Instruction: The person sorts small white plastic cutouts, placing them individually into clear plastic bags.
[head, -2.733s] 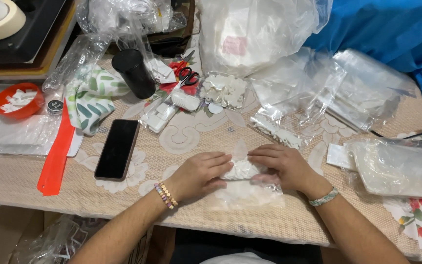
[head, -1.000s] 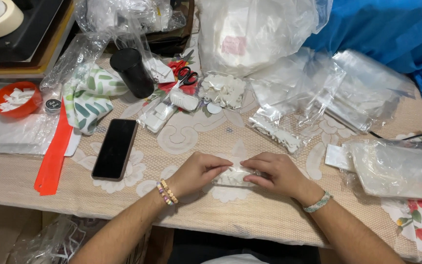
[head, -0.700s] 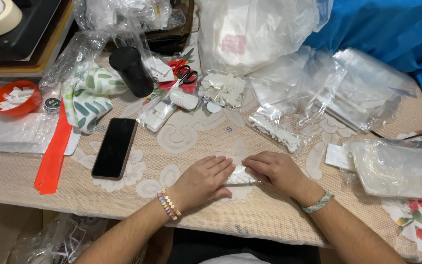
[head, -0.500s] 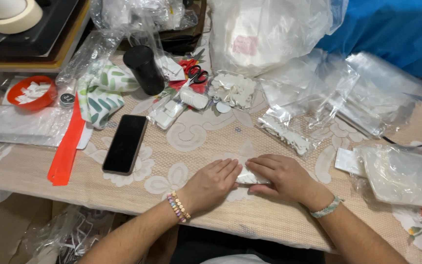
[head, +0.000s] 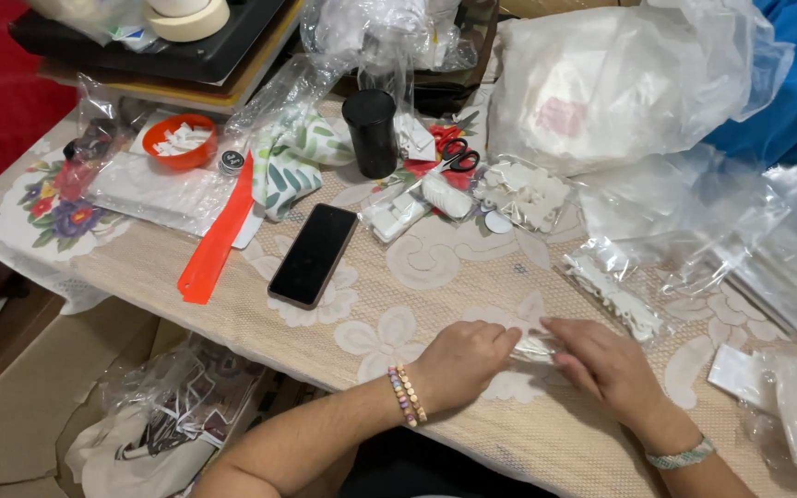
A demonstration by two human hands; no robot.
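My left hand (head: 465, 361) and my right hand (head: 601, 366) rest on the lace-covered table (head: 389, 304) near its front edge. Between their fingertips lies a small clear plastic packet of white pieces (head: 537, 347), folded flat; both hands press or pinch it, and most of it is hidden under the fingers. A beaded bracelet circles my left wrist and a pale green one my right.
A black phone (head: 314, 254) lies left of the hands, with an orange strip (head: 216, 242) beyond it. Farther back stand a black cylinder (head: 370, 133), scissors (head: 454, 155), a red bowl (head: 179, 141) and several clear bags (head: 684, 221). A cardboard box (head: 39, 406) sits on the floor.
The view has swung left and downward, showing the table's left end and the floor. The packet was folded smaller, and both hands stay on it.
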